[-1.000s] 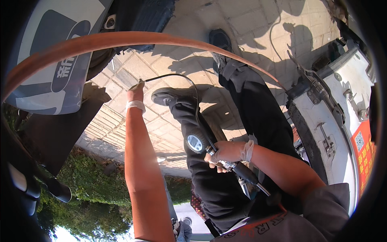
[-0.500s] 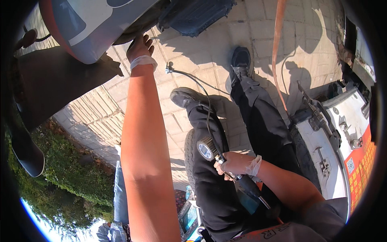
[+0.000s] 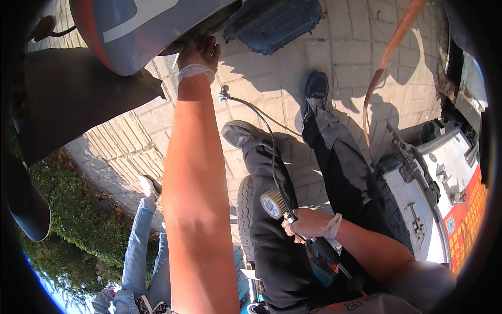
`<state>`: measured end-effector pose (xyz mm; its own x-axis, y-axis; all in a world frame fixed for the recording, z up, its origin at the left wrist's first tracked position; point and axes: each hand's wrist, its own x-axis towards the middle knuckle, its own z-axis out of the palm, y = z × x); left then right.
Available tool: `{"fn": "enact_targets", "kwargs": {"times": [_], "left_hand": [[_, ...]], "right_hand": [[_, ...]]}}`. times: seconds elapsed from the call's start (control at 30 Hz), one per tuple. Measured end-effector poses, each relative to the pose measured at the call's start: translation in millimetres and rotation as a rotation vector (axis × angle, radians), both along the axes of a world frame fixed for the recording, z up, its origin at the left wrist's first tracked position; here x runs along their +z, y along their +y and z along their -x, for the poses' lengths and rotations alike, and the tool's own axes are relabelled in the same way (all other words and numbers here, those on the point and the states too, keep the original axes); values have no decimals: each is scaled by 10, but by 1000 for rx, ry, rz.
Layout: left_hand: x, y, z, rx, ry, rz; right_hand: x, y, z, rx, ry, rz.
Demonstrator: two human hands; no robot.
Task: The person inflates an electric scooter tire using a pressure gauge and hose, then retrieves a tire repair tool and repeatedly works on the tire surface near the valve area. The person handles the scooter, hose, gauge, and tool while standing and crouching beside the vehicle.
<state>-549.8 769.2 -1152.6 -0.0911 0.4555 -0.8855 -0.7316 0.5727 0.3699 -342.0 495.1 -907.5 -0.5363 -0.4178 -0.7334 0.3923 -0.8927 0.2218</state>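
Observation:
My left hand [image 3: 200, 55] reaches up under the grey-and-red body panel of a scooter [image 3: 123, 39]. Its fingers look stretched and slightly apart, partly in shadow, with nothing visible in them. A pale, thin glove cuff is bunched at each wrist. Low on the right, my right hand [image 3: 306, 224] is wrapped round the handle of a tyre inflator, beside its round gauge [image 3: 273, 204]. From the inflator a thin black hose [image 3: 273, 152] curves upward and ends in a metal air chuck [image 3: 224, 95], loose and apart from my left hand.
A dark, ragged-edged plastic flap [image 3: 277, 29] hangs beside the scooter body. An orange hose [image 3: 379, 76] runs down the right. A white vehicle box with latches [image 3: 418, 222] and a tyre [image 3: 244, 209] are near my legs. Another person's jeans [image 3: 137, 246] appear lower left, by a hedge [image 3: 78, 209].
My left hand has shifted slightly right and up, further under the scooter body. The right hand keeps the inflator and has moved a little. More of the other person's legs shows.

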Motion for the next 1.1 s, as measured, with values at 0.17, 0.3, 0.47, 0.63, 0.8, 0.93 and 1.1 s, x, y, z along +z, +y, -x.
{"fn": "enact_targets", "kwargs": {"times": [0.17, 0.3, 0.47, 0.63, 0.8, 0.93, 1.1], "left_hand": [[-75, 7, -7, 74, -70, -21], [-124, 18, 18, 109, -60, 17], [-127, 24, 48, 89, -69, 8], [-4, 60, -1, 92, -62, 40], [168, -95, -26, 88, -94, 36], [567, -1054, -7, -428, 170, 191], [1846, -2666, 140, -1309, 496, 224]], "right_hand": [[-1, -36, 8, -48, -15, 23], [-5, -37, 0, -60, -17, 36], [-13, -30, -9, -53, 6, 29], [-56, -85, -24, -32, 38, 75], [-81, -165, -31, -67, 18, 55], [-54, -156, -66, -48, -22, 46], [146, 38, -247, -23, -196, 48]]}}
